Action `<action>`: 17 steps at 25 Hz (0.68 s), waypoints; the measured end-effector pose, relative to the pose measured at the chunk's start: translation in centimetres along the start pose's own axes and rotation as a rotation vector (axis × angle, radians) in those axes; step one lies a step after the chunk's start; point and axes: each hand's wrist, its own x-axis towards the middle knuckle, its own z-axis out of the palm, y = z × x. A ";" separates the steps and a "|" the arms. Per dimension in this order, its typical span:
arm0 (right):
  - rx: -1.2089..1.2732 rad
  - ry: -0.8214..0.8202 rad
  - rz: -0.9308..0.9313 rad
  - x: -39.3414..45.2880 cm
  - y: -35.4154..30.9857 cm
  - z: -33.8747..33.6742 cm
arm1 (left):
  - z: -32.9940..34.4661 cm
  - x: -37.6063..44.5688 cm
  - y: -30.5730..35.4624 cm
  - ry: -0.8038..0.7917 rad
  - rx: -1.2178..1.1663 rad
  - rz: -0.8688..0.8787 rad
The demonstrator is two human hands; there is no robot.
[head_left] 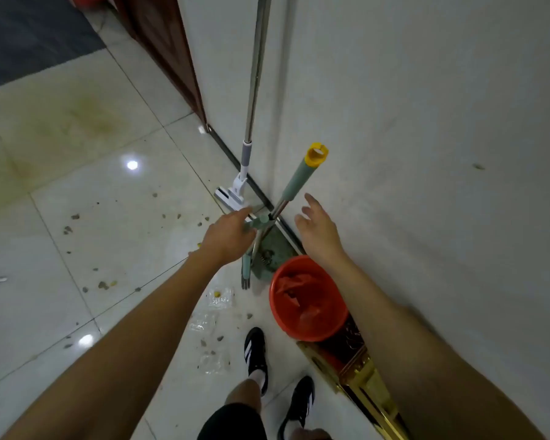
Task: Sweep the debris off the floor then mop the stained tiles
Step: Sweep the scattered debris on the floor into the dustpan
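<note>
**Sweep not begun — hands reaching for tools**

Debris (102,284) lies across floor (115,201) tiles; yellowish stain (77,119) unmopped toward far-left. Nothing done yet, by my read. Mop (257,74), broom (299,179) and dustpan (275,249) lean at wall (426,122) base, red bucket (308,300) just beside.

L hand (229,236) at short green handle; contact likely, grip not discernible. R hand (318,230) fingers spread wide, holding nothing, near broom shaft.

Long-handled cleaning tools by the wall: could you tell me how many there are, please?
2: the mop leans on the wall; the green-gripped handle with a yellow cap stands right of it. The left hand may hide a third.
</note>
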 end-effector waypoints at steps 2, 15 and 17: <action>-0.007 0.024 -0.060 1.1 -0.5 0.5 | 0.4 1.2 0.1 -0.052 0.011 -0.024; 0.489 -0.126 0.344 0.0 -2.6 0.9 | 2.9 0.1 -0.8 -0.198 -0.007 -0.113; 0.468 -0.182 0.405 -0.4 -3.1 0.5 | 3.3 -0.8 -1.0 -0.197 -0.017 -0.106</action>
